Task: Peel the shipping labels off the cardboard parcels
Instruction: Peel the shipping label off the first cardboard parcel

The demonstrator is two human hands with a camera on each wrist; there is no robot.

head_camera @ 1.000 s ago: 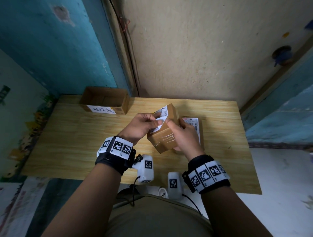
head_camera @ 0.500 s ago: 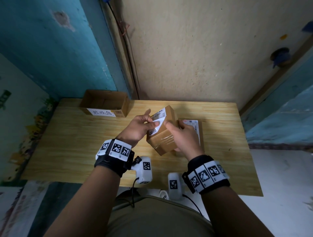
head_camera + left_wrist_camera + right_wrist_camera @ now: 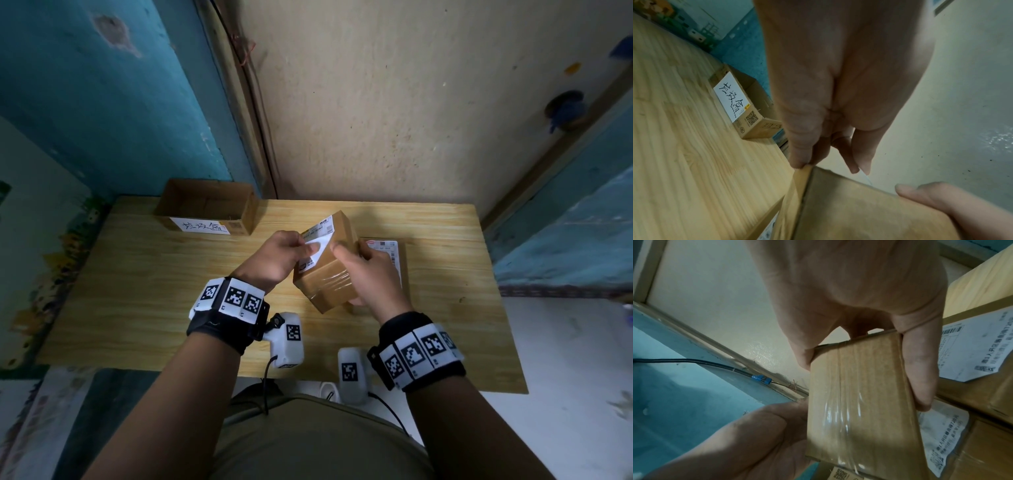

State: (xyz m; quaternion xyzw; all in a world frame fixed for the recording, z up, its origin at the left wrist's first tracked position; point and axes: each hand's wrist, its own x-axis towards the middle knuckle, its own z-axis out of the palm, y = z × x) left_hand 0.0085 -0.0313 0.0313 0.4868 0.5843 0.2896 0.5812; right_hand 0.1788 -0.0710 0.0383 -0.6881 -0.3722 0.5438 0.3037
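A small taped cardboard parcel (image 3: 329, 274) (image 3: 859, 402) is held tilted above the wooden table (image 3: 137, 291). My right hand (image 3: 366, 277) grips it, thumb on one edge and fingers on the other. A white shipping label (image 3: 318, 240) on its left face has one corner lifted and curled back. My left hand (image 3: 277, 257) pinches that lifted corner between thumb and fingers. In the left wrist view the left fingers (image 3: 855, 155) sit at the parcel's top edge (image 3: 838, 203). Behind it lie other parcels (image 3: 390, 260) with white labels (image 3: 970, 350).
An open cardboard box (image 3: 209, 212) with a handwritten white label (image 3: 731, 99) stands at the table's back left, against the blue wall. A beige wall rises right behind the table. A black cable (image 3: 694, 363) with a blue clip runs along the wall trim.
The left hand has pulled the label's corner further back from the parcel face. The parcel has risen slightly and tilted in the right hand.
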